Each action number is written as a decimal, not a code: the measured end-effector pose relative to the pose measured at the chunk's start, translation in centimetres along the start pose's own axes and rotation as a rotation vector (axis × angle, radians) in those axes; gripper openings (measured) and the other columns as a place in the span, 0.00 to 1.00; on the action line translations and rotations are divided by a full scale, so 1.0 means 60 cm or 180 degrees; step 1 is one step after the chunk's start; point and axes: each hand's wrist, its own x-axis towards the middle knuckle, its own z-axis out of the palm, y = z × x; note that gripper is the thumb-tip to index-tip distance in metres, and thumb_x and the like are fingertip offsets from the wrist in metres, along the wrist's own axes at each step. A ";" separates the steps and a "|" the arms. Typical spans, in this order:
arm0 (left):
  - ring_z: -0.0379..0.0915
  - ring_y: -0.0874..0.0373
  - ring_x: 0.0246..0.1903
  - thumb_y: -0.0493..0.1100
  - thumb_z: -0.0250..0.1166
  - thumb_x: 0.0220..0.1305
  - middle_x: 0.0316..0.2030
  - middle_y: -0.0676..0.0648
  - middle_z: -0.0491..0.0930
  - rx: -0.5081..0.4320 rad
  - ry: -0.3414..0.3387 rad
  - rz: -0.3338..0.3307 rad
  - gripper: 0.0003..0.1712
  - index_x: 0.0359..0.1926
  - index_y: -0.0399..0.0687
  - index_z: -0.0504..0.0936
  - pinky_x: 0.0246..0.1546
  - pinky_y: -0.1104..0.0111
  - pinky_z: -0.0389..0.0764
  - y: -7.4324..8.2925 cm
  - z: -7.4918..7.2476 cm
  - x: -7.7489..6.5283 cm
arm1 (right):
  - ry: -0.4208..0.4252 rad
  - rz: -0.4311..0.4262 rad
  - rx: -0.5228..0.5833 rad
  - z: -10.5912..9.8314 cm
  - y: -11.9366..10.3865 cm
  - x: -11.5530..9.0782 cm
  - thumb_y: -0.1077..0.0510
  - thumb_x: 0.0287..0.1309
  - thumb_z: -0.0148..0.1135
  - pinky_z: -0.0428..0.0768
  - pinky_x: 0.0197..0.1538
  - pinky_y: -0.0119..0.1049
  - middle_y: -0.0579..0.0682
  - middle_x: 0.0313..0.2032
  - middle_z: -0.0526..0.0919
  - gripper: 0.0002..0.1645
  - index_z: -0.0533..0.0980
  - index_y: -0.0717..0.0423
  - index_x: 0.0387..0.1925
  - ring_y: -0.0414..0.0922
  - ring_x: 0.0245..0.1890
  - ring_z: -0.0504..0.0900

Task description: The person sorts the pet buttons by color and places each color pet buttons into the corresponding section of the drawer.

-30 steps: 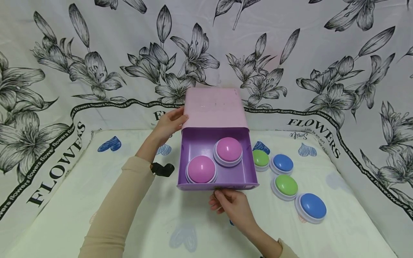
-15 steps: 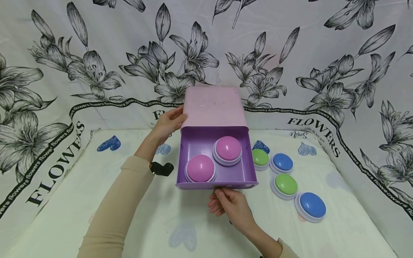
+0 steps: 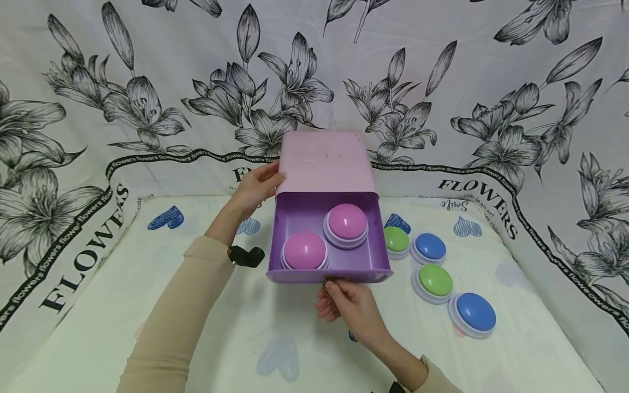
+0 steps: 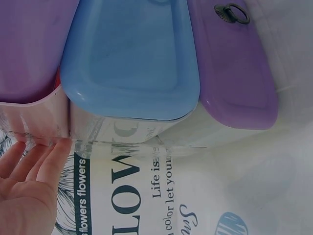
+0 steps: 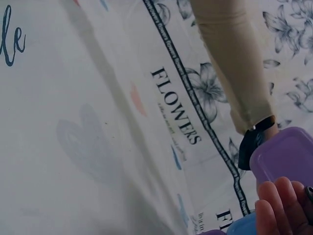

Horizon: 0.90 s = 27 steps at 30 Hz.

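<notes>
A pink-topped drawer unit [image 3: 324, 161] stands against the backdrop, its top purple drawer [image 3: 298, 212] pulled out. Inside lie two pink dome push buttons with white bases, the nearer button [image 3: 306, 251] by the front wall and the farther button [image 3: 346, 222] to its right. My left hand [image 3: 256, 188] touches the left side of the unit; the left wrist view shows its fingers [image 4: 45, 164] fairly straight against the pink casing. At the drawer front, my right hand [image 3: 356, 308] pinches the metal ring pull [image 3: 326, 286] between thumb and finger.
Right of the unit lie two green buttons, one green button [image 3: 435, 280] nearer, and two blue buttons, the nearest blue button [image 3: 473, 313] outermost. Below the open drawer sit a shut blue drawer [image 4: 132, 58] and a lower purple drawer [image 4: 237, 73] with its own ring.
The drawer's front edge has risen slightly in the head view, with my right hand and both pink buttons shifting up too. The front wall hides more of the nearer button's base. My left hand stays put.
</notes>
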 end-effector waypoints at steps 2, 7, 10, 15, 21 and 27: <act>0.62 0.56 0.62 0.50 0.60 0.63 0.66 0.48 0.61 -0.0017 -0.0015 -0.0019 0.35 0.68 0.53 0.59 0.60 0.62 0.70 0.001 0.000 0.000 | 0.0009 0.0028 0.0017 0.001 -0.002 0.002 0.52 0.67 0.48 0.84 0.27 0.42 0.61 0.28 0.83 0.21 0.77 0.67 0.33 0.45 0.25 0.84; 0.63 0.56 0.61 0.50 0.60 0.62 0.65 0.48 0.62 -0.0039 0.0010 -0.0016 0.35 0.68 0.53 0.60 0.60 0.63 0.70 -0.004 0.000 0.004 | 0.0026 0.0050 0.0060 0.003 -0.004 0.005 0.52 0.67 0.49 0.84 0.27 0.42 0.62 0.27 0.82 0.21 0.77 0.67 0.33 0.45 0.24 0.84; 0.64 0.56 0.60 0.51 0.61 0.62 0.65 0.48 0.63 -0.0029 0.0036 0.0010 0.35 0.68 0.53 0.60 0.59 0.63 0.71 -0.006 0.000 0.005 | 0.0083 0.0103 0.0062 0.002 -0.007 0.010 0.51 0.66 0.50 0.84 0.26 0.42 0.62 0.25 0.81 0.22 0.77 0.67 0.32 0.45 0.24 0.84; 0.63 0.57 0.61 0.51 0.61 0.62 0.65 0.49 0.63 -0.0007 0.0020 0.0033 0.36 0.68 0.53 0.59 0.59 0.65 0.71 -0.006 0.000 0.004 | 0.0211 0.0271 0.0066 -0.002 -0.015 0.022 0.53 0.66 0.50 0.84 0.27 0.41 0.60 0.23 0.81 0.20 0.77 0.66 0.30 0.45 0.23 0.83; 0.63 0.57 0.61 0.51 0.61 0.62 0.65 0.49 0.63 0.0017 0.0035 0.0058 0.36 0.68 0.53 0.60 0.58 0.65 0.72 -0.006 -0.001 0.004 | 0.0193 0.0354 -0.0009 0.001 -0.043 0.026 0.58 0.67 0.49 0.84 0.28 0.42 0.61 0.23 0.81 0.18 0.77 0.67 0.28 0.46 0.23 0.83; 0.63 0.57 0.61 0.52 0.61 0.61 0.65 0.49 0.63 0.0036 0.0042 0.0044 0.36 0.68 0.52 0.59 0.59 0.64 0.72 -0.007 -0.001 0.005 | 0.0229 0.0282 -0.0081 0.003 -0.066 0.029 0.58 0.67 0.48 0.84 0.29 0.43 0.61 0.22 0.81 0.18 0.76 0.68 0.28 0.47 0.23 0.83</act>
